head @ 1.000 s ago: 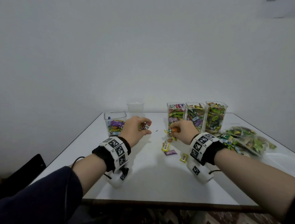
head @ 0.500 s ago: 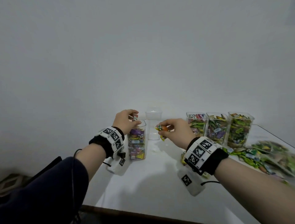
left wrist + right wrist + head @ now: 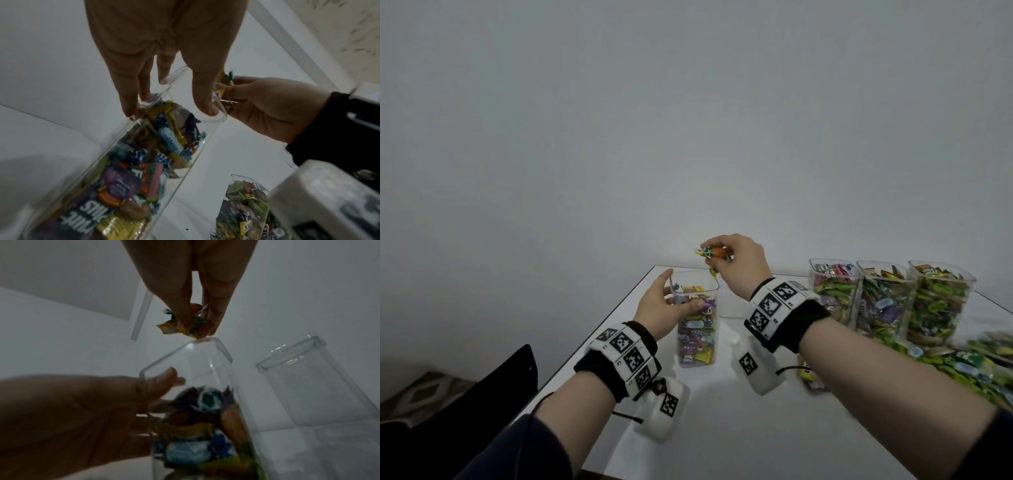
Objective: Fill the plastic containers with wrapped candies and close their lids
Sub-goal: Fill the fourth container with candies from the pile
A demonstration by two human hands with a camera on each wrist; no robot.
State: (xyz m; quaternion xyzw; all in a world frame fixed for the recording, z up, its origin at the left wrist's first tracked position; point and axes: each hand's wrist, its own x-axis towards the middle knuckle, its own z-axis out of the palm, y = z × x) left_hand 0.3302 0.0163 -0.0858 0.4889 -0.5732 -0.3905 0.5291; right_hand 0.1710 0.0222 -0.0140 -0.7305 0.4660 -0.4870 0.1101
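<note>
With the left hand gripping the container, I'd centre the right hand's pinched candies over the mouth before dropping.

The loose heap of candies at the right of the counter is smeared by blur and runs off the head view's right edge, so single wrappers there cannot be told apart. The right wrist covers most of the empty container behind it and a few candies lying near it. In the left wrist view the nearer container's base is cut by the bottom edge. The right wrist view is dark; candies in that container show as blurred colour only.
</note>
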